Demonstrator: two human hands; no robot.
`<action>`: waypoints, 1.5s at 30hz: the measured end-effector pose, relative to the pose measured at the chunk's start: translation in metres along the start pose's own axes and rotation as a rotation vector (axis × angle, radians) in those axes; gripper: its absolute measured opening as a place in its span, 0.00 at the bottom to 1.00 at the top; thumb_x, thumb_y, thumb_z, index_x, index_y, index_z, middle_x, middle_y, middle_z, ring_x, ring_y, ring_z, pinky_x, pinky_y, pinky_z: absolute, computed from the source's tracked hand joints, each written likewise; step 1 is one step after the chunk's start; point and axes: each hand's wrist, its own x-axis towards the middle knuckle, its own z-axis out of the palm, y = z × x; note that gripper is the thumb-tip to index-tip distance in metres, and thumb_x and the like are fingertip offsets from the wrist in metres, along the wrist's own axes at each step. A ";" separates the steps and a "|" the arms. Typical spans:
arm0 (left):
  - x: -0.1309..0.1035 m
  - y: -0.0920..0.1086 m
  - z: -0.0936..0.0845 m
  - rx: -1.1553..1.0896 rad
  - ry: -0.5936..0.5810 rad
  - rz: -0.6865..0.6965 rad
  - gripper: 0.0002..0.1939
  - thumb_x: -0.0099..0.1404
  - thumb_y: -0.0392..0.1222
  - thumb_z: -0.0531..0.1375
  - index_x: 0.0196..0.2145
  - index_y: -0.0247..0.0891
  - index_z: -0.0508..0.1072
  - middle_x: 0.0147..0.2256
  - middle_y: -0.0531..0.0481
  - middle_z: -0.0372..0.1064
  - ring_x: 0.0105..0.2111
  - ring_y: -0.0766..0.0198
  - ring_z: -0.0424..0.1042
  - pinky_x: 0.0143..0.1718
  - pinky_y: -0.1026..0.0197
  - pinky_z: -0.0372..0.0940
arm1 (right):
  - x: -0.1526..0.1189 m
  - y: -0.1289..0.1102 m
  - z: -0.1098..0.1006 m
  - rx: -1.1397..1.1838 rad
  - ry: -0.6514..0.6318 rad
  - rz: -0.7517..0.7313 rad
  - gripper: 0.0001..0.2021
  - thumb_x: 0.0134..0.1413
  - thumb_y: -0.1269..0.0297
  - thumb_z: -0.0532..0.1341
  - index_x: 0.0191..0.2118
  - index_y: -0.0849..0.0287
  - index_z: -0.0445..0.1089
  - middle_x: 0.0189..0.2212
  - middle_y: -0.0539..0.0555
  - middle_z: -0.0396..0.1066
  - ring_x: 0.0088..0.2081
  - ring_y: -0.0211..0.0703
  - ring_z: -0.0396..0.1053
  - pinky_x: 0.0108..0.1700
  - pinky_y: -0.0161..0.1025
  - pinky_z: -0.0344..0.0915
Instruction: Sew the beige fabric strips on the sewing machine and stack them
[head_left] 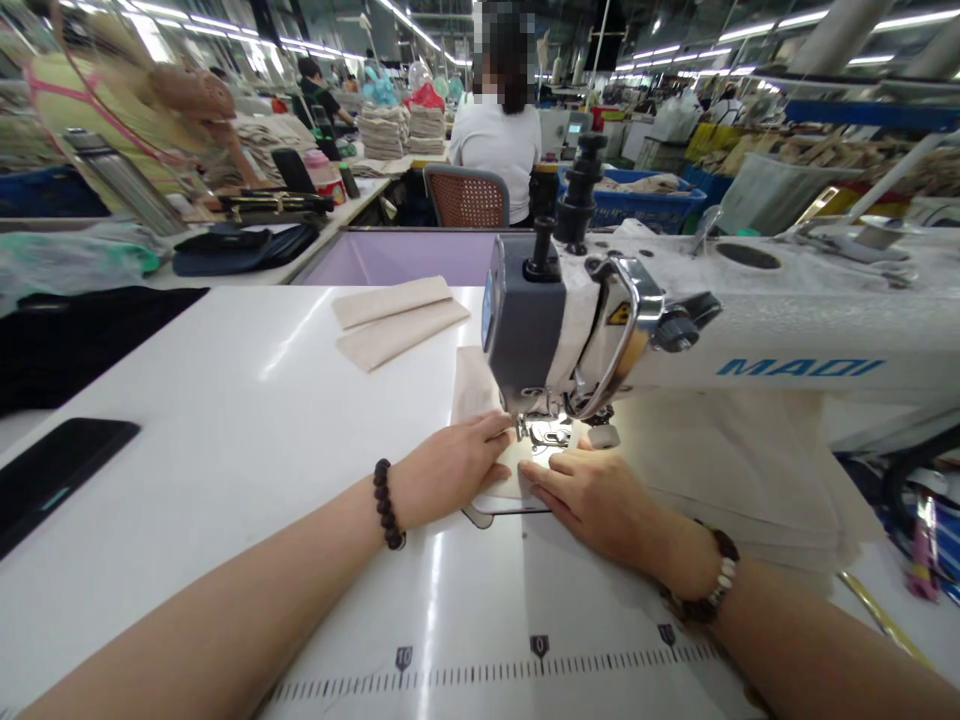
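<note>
A white and grey sewing machine (570, 310) stands on the white table (247, 430). Under its presser foot (551, 432) lies a beige fabric piece (474, 385). My left hand (450, 465) presses flat on this fabric just left of the needle, fingers together. My right hand (589, 490) lies flat on the fabric right below the foot, fingertips touching the left hand's. Neither hand grips anything; both pin the cloth to the table. Each wrist wears a bead bracelet.
Two folded beige pieces (397, 318) lie at the far middle of the table. A stack of beige fabric (735, 470) sits under the machine arm at right. A black phone (52, 470) lies at left. A person in white (499, 130) sits ahead, back turned.
</note>
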 end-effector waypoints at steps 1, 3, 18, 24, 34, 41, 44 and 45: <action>0.000 0.000 -0.001 0.001 0.004 -0.003 0.13 0.64 0.37 0.54 0.45 0.28 0.65 0.47 0.40 0.61 0.46 0.58 0.64 0.49 0.57 0.62 | 0.000 0.000 0.000 0.002 0.005 0.006 0.09 0.61 0.66 0.50 0.38 0.58 0.67 0.24 0.49 0.67 0.25 0.38 0.60 0.31 0.39 0.48; 0.000 0.003 -0.004 -0.003 -0.002 0.009 0.11 0.64 0.36 0.53 0.43 0.29 0.66 0.46 0.40 0.63 0.45 0.58 0.65 0.48 0.57 0.62 | -0.001 0.001 0.000 0.009 0.011 -0.013 0.10 0.61 0.65 0.50 0.38 0.59 0.67 0.24 0.49 0.67 0.25 0.37 0.60 0.31 0.39 0.49; -0.004 0.015 -0.011 -0.159 -0.082 0.075 0.10 0.65 0.30 0.49 0.35 0.35 0.70 0.37 0.47 0.66 0.37 0.64 0.67 0.39 0.63 0.64 | -0.002 0.001 -0.001 0.022 -0.011 -0.030 0.10 0.60 0.63 0.51 0.40 0.59 0.68 0.24 0.50 0.68 0.25 0.37 0.62 0.30 0.39 0.50; 0.001 0.007 -0.007 -0.144 -0.041 0.031 0.11 0.66 0.30 0.48 0.36 0.34 0.70 0.39 0.47 0.67 0.39 0.64 0.68 0.42 0.63 0.64 | 0.004 -0.001 0.004 0.006 -0.006 0.056 0.10 0.60 0.64 0.52 0.44 0.59 0.66 0.30 0.54 0.72 0.31 0.42 0.67 0.35 0.39 0.54; 0.009 -0.003 -0.006 -0.095 -0.008 -0.017 0.12 0.67 0.33 0.47 0.38 0.32 0.69 0.40 0.45 0.68 0.40 0.61 0.69 0.42 0.60 0.65 | 0.007 -0.002 0.006 -0.083 0.025 0.084 0.11 0.58 0.63 0.55 0.45 0.61 0.66 0.29 0.54 0.72 0.31 0.44 0.68 0.34 0.40 0.55; 0.009 -0.004 -0.002 -0.087 -0.002 -0.025 0.13 0.68 0.34 0.46 0.42 0.31 0.69 0.43 0.44 0.67 0.42 0.60 0.68 0.46 0.59 0.65 | 0.007 -0.002 0.007 -0.062 0.081 0.078 0.08 0.57 0.64 0.56 0.41 0.60 0.67 0.27 0.52 0.71 0.30 0.44 0.66 0.31 0.38 0.52; 0.008 -0.005 -0.001 -0.084 -0.013 -0.023 0.13 0.68 0.34 0.46 0.43 0.31 0.68 0.44 0.44 0.67 0.43 0.60 0.68 0.46 0.59 0.64 | 0.007 -0.002 0.007 -0.061 0.087 0.076 0.08 0.57 0.64 0.56 0.41 0.60 0.67 0.26 0.52 0.71 0.29 0.43 0.66 0.31 0.38 0.52; 0.008 -0.005 -0.001 -0.084 -0.014 -0.016 0.13 0.68 0.34 0.46 0.43 0.31 0.68 0.44 0.44 0.67 0.43 0.61 0.68 0.46 0.59 0.64 | 0.007 -0.002 0.007 -0.061 0.088 0.074 0.08 0.58 0.64 0.55 0.41 0.60 0.67 0.26 0.52 0.71 0.29 0.42 0.66 0.30 0.38 0.51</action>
